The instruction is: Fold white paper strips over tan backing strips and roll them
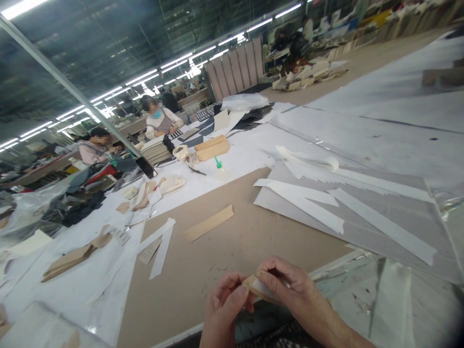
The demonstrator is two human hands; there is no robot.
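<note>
At the near edge of a brown board (174, 290), my left hand (228, 302) and my right hand (284, 285) are close together. Between them is a small tan piece with a whitish face (266, 289), perhaps leather or fabric. Thumb and fingers of both hands pinch it, the left at its left end and the right along its top. My fingers cover much of the piece. Beyond the hands a flat tan strip (209, 223) lies on the board. White strips (161, 249) with a small label-like piece lie at the board's left side.
Right of the board, long white strips (386, 224) rest on a grey sheet (362, 203). Farther off stand a small bottle with a green nozzle (218, 164), tan folded pieces (212, 147) and a dark stack (157, 150). Two people (161, 118) sit across the table.
</note>
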